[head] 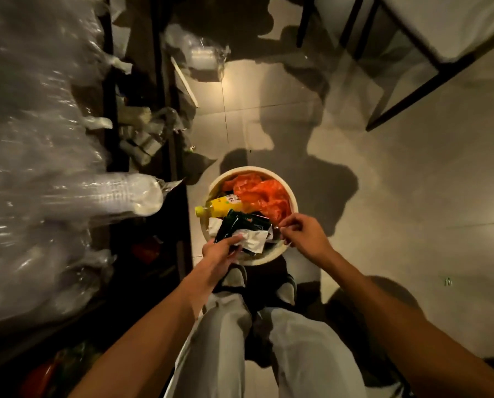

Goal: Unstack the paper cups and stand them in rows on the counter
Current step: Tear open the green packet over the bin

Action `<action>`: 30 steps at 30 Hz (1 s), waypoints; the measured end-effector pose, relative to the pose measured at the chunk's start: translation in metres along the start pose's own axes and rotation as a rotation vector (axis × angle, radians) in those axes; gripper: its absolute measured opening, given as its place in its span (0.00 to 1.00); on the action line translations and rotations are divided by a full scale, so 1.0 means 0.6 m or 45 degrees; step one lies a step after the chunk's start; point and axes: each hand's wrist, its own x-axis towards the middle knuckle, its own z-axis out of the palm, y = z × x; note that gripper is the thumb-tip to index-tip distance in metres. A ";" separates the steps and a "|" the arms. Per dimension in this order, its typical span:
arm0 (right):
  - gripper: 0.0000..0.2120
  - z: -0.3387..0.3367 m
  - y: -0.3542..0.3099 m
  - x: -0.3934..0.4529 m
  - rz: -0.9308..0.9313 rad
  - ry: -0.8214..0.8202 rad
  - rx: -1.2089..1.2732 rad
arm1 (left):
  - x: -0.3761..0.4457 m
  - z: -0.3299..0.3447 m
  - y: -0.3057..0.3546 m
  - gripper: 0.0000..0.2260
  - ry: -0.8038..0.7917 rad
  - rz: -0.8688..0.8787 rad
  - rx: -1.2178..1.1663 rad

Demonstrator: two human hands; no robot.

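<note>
A stack of white paper cups [128, 196] lies on its side in a clear plastic sleeve, on the dark counter edge at the left. Its end points toward the bin. Both hands hover over a round cream waste bin [249, 169] on the floor. My left hand [221, 252] is closed on a crumpled white wrapper [253, 239] at the bin's near rim. My right hand [304, 234] pinches something thin and shiny at the wrapper's right end; what it is I cannot tell. Neither hand holds a cup.
The bin holds an orange plastic bag [264, 193], a yellow bottle [218, 205] and a black packet [240, 225]. More clear-wrapped packs [33, 133] pile up at the left. A black-legged table [412, 93] stands at the far right on the tiled floor. My feet [234, 280] are just behind the bin.
</note>
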 end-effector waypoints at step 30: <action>0.07 0.008 -0.706 -0.516 -0.608 -0.436 0.205 | -0.809 -0.314 0.312 0.06 -0.156 0.940 -0.068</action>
